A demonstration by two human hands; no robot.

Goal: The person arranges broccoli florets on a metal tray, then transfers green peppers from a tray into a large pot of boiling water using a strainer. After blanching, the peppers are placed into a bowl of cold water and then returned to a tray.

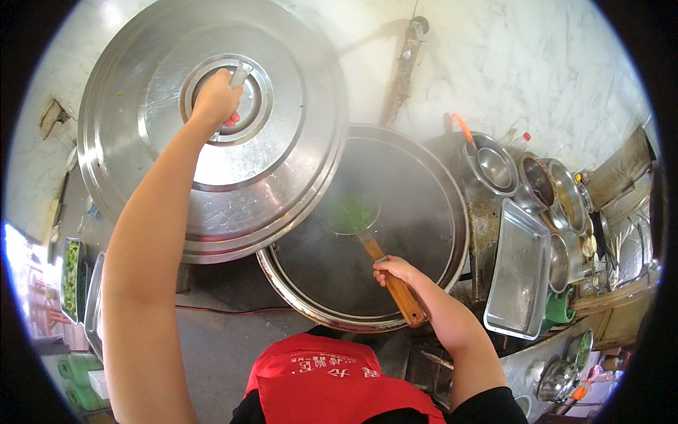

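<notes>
My left hand [218, 99] grips the handle of a large round stainless steel lid [275, 212], held up over the left side of a wide steaming pot [461, 228]. In my right hand [394, 270] is the wooden handle [405, 302] of a round strainer. Its basket hangs over or in the pot and holds green vegetables [354, 211]; steam blurs them, and I cannot tell how deep the basket sits. The lid hides part of the pot's left rim.
Metal bowls and pots [495, 164] stand right of the pot, beside a rectangular steel tray [516, 275]. A pipe [405, 63] runs down the marble-look wall behind. At the far left is a tray of greens [71, 281]. A cable [233, 311] crosses low at left.
</notes>
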